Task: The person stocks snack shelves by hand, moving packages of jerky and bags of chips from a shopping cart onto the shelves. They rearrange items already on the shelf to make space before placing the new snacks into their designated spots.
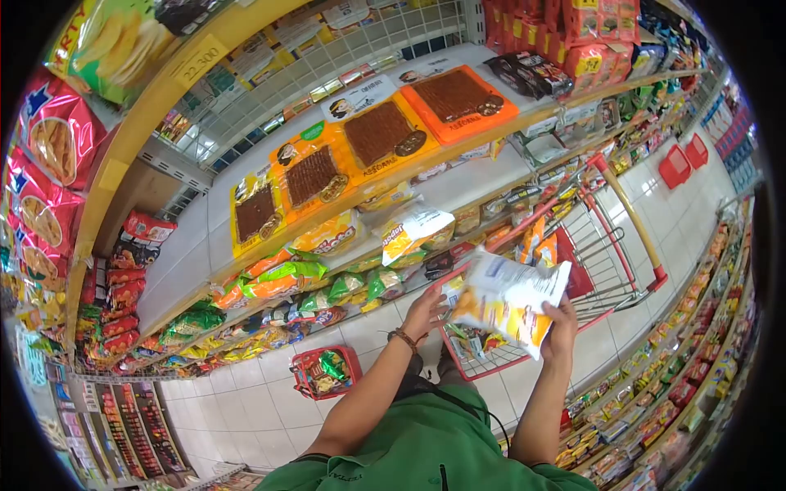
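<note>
A white and orange-yellow snack bag is in front of me, over the near end of a shopping cart. My right hand grips the bag at its lower right edge, thumb on the front. On the other side, my left hand, with a bracelet at the wrist, is beside the bag's left edge with its fingers apart. I see no item in that hand. Inside the cart, partly behind the bag, are orange packets. A similar white and orange bag lies on the shelf ahead.
Flat packs with brown panels lie along the upper shelf. A red basket holding packets is on the tiled floor to my left. Shelves of packets curve along the right. Red baskets stand farther off.
</note>
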Demonstrator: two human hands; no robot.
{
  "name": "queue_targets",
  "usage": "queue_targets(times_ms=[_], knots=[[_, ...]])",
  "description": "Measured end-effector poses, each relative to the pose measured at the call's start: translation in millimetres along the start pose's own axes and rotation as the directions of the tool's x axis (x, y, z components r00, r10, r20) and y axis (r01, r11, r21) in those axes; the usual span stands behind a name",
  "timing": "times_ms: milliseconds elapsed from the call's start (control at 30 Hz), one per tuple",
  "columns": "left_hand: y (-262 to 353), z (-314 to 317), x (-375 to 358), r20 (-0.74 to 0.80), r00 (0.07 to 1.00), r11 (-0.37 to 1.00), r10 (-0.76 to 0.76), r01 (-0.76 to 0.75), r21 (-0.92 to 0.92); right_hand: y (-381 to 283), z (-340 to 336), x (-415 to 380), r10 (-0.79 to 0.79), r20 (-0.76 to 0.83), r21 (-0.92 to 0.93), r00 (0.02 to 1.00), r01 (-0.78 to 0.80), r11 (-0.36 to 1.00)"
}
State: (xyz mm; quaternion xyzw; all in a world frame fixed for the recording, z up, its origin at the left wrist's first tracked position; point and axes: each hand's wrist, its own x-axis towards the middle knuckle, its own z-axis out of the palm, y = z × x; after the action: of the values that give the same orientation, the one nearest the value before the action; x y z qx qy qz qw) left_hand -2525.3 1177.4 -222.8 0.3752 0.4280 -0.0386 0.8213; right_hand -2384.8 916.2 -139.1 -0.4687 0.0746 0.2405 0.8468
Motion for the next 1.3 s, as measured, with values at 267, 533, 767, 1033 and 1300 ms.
queue_targets(times_ms=[267,533,767,1033,1300], knots=[[58,32,-84,0.241,0.717,0.356,0.654,-0.573,0.738,103,-42,30,0.348,0.195,0.045,0.917,-0.363,0.931],[74,35,-99,0.474,0.466,-0.244,0.747,-0.471,0.848,109,17,44,-0.092,0.195,-0.491,0.976,0.178,0.853],[87,8,-39,0.405,0.73,0.041,0.551,-0.508,0.861,108,10,99,0.214,0.773,-0.198,0.597,-0.093,0.976],[134,5,31,-0.014,0.774,0.228,0.633,-0.17,0.959,138,55,151,0.522,0.628,-0.407,0.578,-0.328,0.853],[164,-11,81,0.044,0.562,0.049,0.826,-0.148,0.988,198,88,158,0.377,0.522,0.399,0.765,-0.609,0.685]])
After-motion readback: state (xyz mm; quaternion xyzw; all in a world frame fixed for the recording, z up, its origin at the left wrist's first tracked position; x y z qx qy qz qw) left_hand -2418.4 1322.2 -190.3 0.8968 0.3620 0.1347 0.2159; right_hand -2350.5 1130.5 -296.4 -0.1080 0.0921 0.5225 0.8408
